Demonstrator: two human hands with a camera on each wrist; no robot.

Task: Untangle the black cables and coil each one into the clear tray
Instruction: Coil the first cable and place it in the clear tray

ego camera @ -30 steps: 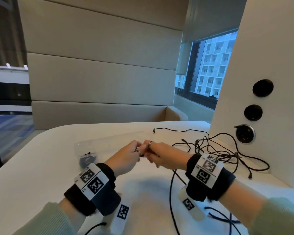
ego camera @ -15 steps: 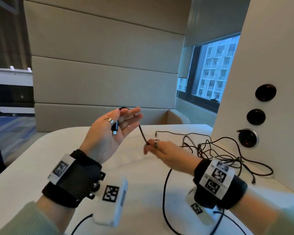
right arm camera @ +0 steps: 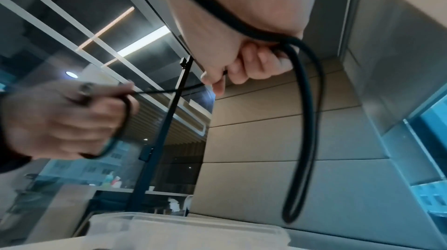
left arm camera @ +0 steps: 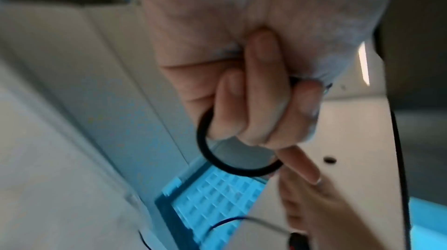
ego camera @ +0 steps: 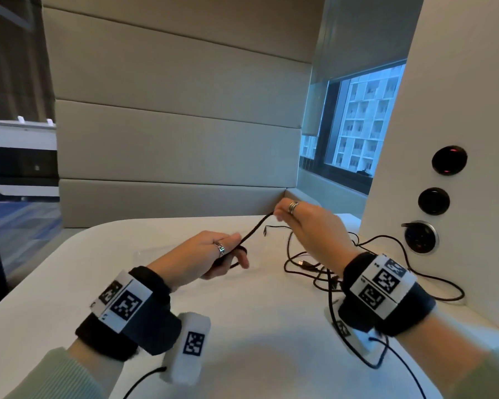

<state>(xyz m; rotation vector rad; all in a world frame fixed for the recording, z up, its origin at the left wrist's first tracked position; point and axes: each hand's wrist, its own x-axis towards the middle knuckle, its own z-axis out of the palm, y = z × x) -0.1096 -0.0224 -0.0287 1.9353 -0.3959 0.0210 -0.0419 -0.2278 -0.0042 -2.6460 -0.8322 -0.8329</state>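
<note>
Tray [ego camera: 185,254] barely legible, mostly behind my left hand [ego camera: 202,260]. Left hand grips a cable [ego camera: 254,231] loop; right hand [ego camera: 308,226] pinches the same cable, raised. Tangle [ego camera: 323,269] on surface [ego camera: 242,326]. Half a second ago left hand was up, open.

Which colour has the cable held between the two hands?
Black; the cable shows best in the head view.

The head camera is looking forward and down from above at both wrists over the white table [ego camera: 242,326]. Each wrist camera is looking up from very close beneath its own palm, and both are sharing the black cable [left arm camera: 217,160] stretched between the hands.
</note>
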